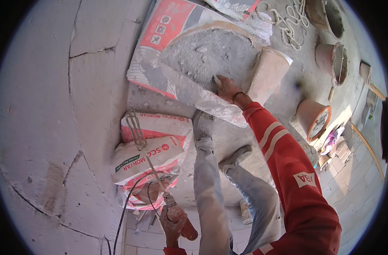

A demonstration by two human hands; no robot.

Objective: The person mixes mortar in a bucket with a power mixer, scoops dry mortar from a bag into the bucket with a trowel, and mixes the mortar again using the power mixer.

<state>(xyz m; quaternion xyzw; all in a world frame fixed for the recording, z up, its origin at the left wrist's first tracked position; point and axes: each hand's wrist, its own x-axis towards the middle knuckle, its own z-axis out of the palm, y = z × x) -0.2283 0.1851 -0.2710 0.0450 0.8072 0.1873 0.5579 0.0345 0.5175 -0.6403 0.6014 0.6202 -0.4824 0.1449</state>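
Note:
My left hand is wrapped round the orange-red body of an electric mixing drill at the bottom. Its shaft slants up and left to a wire cage paddle, which lies over the stacked mortar bags. My right hand reaches down into a cut-open mortar bag full of grey powder. The fingers there look curled and dusty; their tips are partly hidden at the powder's near edge, and I cannot make out what they hold.
Buckets stand on the right: one with an orange rim, another pale one, and one at the top. A rope lies coiled near the top. A block wall rises on the left. A black cable hangs by the drill.

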